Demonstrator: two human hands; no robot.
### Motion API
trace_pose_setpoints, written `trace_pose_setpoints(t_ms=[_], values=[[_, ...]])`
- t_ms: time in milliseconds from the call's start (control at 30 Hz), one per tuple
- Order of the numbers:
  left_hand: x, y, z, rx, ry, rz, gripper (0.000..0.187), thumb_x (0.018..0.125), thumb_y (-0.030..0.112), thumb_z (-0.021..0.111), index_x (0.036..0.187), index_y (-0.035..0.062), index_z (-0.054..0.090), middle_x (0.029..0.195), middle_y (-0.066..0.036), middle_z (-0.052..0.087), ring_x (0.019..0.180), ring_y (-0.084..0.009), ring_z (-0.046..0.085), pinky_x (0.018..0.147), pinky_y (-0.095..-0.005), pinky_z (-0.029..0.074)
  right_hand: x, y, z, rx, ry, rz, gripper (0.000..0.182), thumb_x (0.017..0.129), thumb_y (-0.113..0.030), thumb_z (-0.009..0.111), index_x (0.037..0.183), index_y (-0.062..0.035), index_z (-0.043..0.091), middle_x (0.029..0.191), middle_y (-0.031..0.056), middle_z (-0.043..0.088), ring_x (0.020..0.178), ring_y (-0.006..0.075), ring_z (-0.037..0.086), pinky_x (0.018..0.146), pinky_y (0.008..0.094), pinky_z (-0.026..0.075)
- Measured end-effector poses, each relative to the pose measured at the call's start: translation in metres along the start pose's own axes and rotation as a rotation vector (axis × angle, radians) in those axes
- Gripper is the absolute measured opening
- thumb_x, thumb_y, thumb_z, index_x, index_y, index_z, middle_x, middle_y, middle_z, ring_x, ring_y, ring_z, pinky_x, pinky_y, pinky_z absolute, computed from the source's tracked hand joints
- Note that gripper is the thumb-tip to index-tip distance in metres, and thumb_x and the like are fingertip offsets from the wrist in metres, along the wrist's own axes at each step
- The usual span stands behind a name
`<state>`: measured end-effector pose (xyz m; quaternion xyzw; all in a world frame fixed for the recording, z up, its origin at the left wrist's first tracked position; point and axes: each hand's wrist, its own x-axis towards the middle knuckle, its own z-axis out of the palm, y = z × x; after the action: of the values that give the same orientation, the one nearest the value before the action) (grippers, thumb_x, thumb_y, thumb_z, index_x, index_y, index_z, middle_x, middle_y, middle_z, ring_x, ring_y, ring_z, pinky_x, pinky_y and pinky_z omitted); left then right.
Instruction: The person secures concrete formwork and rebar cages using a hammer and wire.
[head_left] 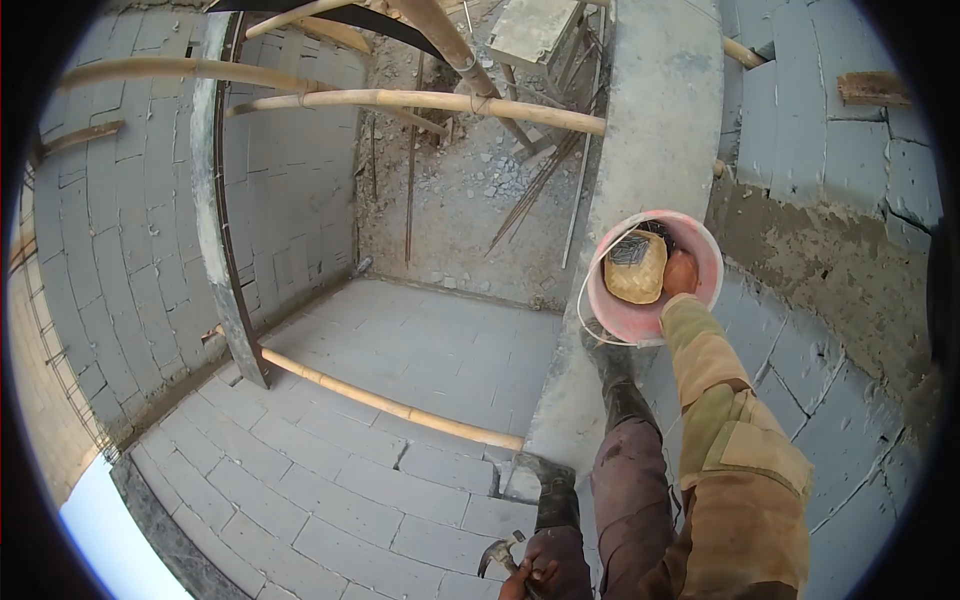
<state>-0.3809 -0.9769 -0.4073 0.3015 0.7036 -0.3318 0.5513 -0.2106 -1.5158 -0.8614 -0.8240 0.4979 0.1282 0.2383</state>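
Note:
A pink bucket (712,270) with a wire handle stands on the concrete beam in front of my boots. Inside it lies a pale yellow bag (637,280), with a heap of dark grey nails (628,249) showing at its top. My right hand (681,272) reaches into the bucket beside the bag, its fingers curled in and partly hidden; what they hold, if anything, does not show. Low in the view, next to my leg, my left hand (530,577) is closed around a claw hammer (499,552), whose head points to the left.
My boots (556,492) rest on a narrow concrete beam (655,110) high above a rubble floor (480,190). Bamboo poles (400,98) cross ahead, and another pole (390,402) runs left from the beam. Grey block walls (120,220) stand around. An upright board (215,200) is at left.

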Motion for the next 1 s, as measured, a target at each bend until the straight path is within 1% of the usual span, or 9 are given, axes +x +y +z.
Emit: trace_pose_setpoints(t_ms=[33, 133, 300, 500, 533, 600, 733, 867, 1000], values=[[0.006, 0.008, 0.003, 0.004, -0.009, 0.024, 0.047, 0.101, 0.030, 0.058, 0.140, 0.0060, 0.047, 0.083, -0.010, 0.064, 0.114, -0.0342, 0.062, 0.110, -0.0552, 0.042, 0.000, 0.005, 0.003, -0.029, -0.017, -0.021, 0.042, 0.098, -0.020, 0.040, 0.093, 0.0066, 0.072, 0.104, 0.0341, 0.066, 0.098, 0.0478, 0.064, 0.090, 0.0524, 0.050], [0.025, 0.025, 0.014, 0.011, -0.045, 0.077, 0.047, 0.101, 0.030, 0.058, 0.140, 0.0059, 0.047, 0.083, -0.011, 0.065, 0.114, -0.0342, 0.062, 0.109, -0.0550, 0.043, 0.000, 0.011, 0.013, -0.091, 0.087, -0.134, 0.038, 0.097, -0.017, 0.042, 0.091, 0.0052, 0.073, 0.099, 0.0319, 0.068, 0.091, 0.0475, 0.066, 0.086, 0.0526, 0.052], [0.042, 0.034, 0.026, 0.017, -0.081, 0.129, 0.046, 0.101, 0.029, 0.058, 0.140, 0.0056, 0.047, 0.083, -0.011, 0.065, 0.113, -0.0344, 0.062, 0.109, -0.0548, 0.043, 0.001, 0.002, -0.001, -0.214, -0.073, -0.043, 0.030, 0.095, -0.015, 0.049, 0.091, 0.0021, 0.074, 0.095, 0.0272, 0.070, 0.089, 0.0428, 0.069, 0.082, 0.0508, 0.054], [0.054, 0.032, 0.029, -0.008, -0.073, 0.170, 0.046, 0.101, 0.029, 0.057, 0.139, 0.0053, 0.047, 0.084, -0.011, 0.065, 0.112, -0.0345, 0.063, 0.108, -0.0545, 0.044, 0.002, 0.001, 0.000, -0.211, -0.100, -0.089, 0.031, 0.095, -0.016, 0.050, 0.089, 0.0030, 0.074, 0.094, 0.0279, 0.070, 0.090, 0.0429, 0.069, 0.082, 0.0509, 0.054], [0.053, 0.028, 0.027, -0.011, -0.066, 0.164, 0.046, 0.101, 0.029, 0.057, 0.139, 0.0053, 0.047, 0.084, -0.012, 0.065, 0.112, -0.0345, 0.063, 0.108, -0.0545, 0.044, 0.009, 0.023, 0.023, -0.154, -0.057, -0.066, 0.033, 0.095, -0.017, 0.050, 0.087, 0.0048, 0.073, 0.092, 0.0286, 0.070, 0.088, 0.0438, 0.069, 0.081, 0.0523, 0.053], [0.051, 0.020, 0.025, -0.016, -0.056, 0.151, 0.046, 0.101, 0.029, 0.057, 0.139, 0.0052, 0.047, 0.084, -0.012, 0.065, 0.112, -0.0346, 0.063, 0.108, -0.0544, 0.044, -0.005, 0.030, 0.020, -0.137, -0.060, -0.092, 0.033, 0.094, -0.018, 0.050, 0.086, 0.0042, 0.073, 0.091, 0.0285, 0.069, 0.087, 0.0440, 0.068, 0.080, 0.0529, 0.053], [0.048, 0.017, 0.038, -0.020, -0.081, 0.151, 0.046, 0.102, 0.029, 0.057, 0.139, 0.0050, 0.047, 0.084, -0.012, 0.065, 0.111, -0.0346, 0.063, 0.107, -0.0542, 0.045, -0.021, 0.014, -0.009, -0.194, 0.018, -0.186, 0.031, 0.092, -0.019, 0.051, 0.081, 0.0010, 0.072, 0.088, 0.0265, 0.069, 0.083, 0.0440, 0.067, 0.076, 0.0537, 0.052], [0.044, 0.024, 0.050, -0.013, -0.114, 0.174, 0.046, 0.102, 0.029, 0.057, 0.139, 0.0048, 0.047, 0.084, -0.012, 0.065, 0.111, -0.0347, 0.063, 0.107, -0.0541, 0.046, -0.043, -0.010, -0.041, -0.244, 0.022, -0.207, 0.028, 0.089, -0.019, 0.053, 0.079, -0.0004, 0.071, 0.086, 0.0247, 0.067, 0.082, 0.0445, 0.065, 0.075, 0.0535, 0.051], [0.039, 0.029, 0.060, -0.002, -0.139, 0.189, 0.046, 0.102, 0.029, 0.057, 0.139, 0.0046, 0.047, 0.085, -0.013, 0.065, 0.110, -0.0348, 0.064, 0.106, -0.0539, 0.046, -0.052, 0.005, -0.030, -0.121, 0.083, -0.237, 0.027, 0.088, -0.017, 0.053, 0.078, -0.0002, 0.071, 0.085, 0.0244, 0.066, 0.083, 0.0457, 0.063, 0.077, 0.0539, 0.050]])
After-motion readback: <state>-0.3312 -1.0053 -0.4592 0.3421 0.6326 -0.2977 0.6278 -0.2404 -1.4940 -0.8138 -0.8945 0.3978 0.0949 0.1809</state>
